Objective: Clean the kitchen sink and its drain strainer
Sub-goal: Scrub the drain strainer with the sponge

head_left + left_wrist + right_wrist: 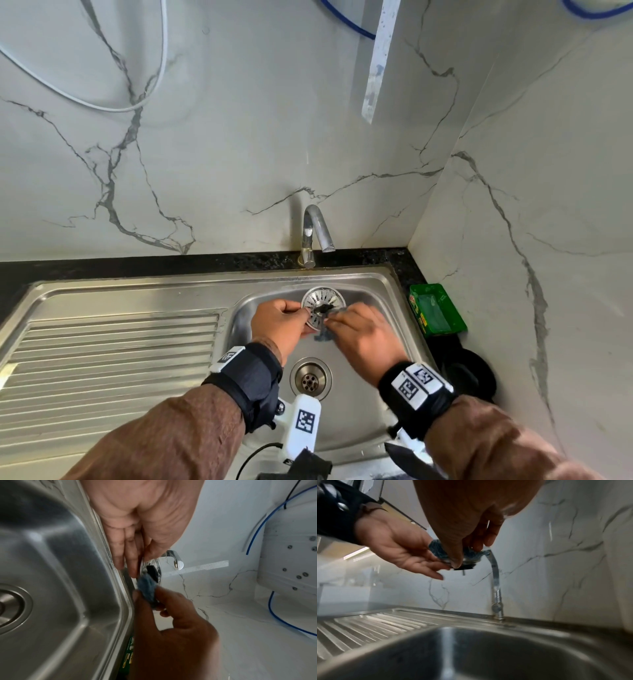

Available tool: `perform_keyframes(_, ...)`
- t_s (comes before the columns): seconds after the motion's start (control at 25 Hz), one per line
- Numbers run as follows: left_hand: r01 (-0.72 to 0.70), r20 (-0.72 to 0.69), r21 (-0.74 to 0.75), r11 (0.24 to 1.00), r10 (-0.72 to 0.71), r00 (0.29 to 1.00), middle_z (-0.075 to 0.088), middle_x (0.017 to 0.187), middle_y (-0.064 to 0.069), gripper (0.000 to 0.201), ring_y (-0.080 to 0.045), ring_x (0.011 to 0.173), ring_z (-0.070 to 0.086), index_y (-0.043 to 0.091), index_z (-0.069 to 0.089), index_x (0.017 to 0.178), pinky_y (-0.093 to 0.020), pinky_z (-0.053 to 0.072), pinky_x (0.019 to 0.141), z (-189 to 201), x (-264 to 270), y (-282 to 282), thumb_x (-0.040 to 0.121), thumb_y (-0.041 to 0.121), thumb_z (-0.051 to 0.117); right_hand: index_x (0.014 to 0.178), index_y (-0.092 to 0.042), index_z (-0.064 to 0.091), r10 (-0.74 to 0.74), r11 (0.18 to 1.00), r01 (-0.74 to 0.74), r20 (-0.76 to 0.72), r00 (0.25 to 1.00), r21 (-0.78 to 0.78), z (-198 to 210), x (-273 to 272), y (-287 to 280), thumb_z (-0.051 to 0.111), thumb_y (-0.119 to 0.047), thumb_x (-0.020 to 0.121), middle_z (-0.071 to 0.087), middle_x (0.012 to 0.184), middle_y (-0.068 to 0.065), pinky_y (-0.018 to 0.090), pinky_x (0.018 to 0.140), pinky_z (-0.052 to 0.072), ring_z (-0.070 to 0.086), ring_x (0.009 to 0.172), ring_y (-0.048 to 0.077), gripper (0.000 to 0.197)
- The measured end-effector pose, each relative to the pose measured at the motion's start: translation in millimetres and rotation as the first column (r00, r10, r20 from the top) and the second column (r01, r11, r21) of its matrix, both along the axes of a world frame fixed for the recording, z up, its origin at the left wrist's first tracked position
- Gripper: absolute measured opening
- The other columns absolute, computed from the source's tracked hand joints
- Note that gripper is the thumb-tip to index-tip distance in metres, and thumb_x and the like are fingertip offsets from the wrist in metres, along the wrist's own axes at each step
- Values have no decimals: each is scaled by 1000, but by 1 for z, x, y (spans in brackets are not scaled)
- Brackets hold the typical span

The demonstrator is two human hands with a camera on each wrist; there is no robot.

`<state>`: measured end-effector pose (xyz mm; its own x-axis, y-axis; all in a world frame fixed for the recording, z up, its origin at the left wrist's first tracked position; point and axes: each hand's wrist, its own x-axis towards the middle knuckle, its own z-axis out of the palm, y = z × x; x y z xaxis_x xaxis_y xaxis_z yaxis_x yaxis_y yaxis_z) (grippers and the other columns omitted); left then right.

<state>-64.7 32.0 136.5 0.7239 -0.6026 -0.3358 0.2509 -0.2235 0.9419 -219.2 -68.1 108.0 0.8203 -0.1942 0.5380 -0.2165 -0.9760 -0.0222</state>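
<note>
Over the steel sink basin (363, 394) my left hand (301, 313) pinches the rim of the round metal drain strainer (325, 298), holding it tilted, with its black stopper facing me. My right hand (337, 320) grips a blue scrubber (323, 335) and presses it against the strainer's lower side. The left wrist view shows the strainer (151, 568) edge-on between thumb and fingers, the scrubber (146, 586) touching it. In the right wrist view the scrubber (436, 547) sits on top of the strainer (469, 561). The open drain hole (311, 378) lies below the hands.
A chrome faucet (313, 236) stands behind the basin, no water running. A ribbed drainboard (113, 363) stretches left. A green soap box (436, 313) and a black round object (469, 375) sit on the dark counter to the right. Marble walls close the back and right.
</note>
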Motion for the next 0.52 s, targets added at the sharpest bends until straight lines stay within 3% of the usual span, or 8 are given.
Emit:
perform_keyframes(0.16,81,103,26,996,-83,991,75,80,-13,11,-26,69,75,7,71,83,-45,62,69,-6,7,6,82,-3,71,106,-26,74,88,996,-89,-45,995,-19,3,-5,-6,70,-22,88,71,109,-12,35,75,48,59,91,18,19)
perform_keyframes(0.28,106,80,27,994,-108,991,74,83,-15,10,-26,69,75,6,70,85,-45,62,71,-3,10,7,84,-4,69,109,-30,74,33,993,-44,-95,995,-112,13,-11,-32,71,-22,86,70,115,-16,34,78,45,53,94,17,25)
perform_keyframes(0.4,-10,17,11,1000,10,1000,74,80,-15,10,-29,69,74,7,71,82,-43,62,70,-6,4,0,83,-2,70,103,-21,75,-48,998,49,-8,999,33,1,4,3,75,-15,82,73,104,-8,35,75,50,57,90,17,23)
perform_keyframes(0.52,-41,-65,57,998,44,997,74,74,-13,4,-25,60,71,8,72,82,-38,61,60,-13,1,1,84,4,71,102,-18,75,-9,992,3,52,999,124,-7,16,26,72,-10,80,72,98,-5,35,75,51,61,88,20,23)
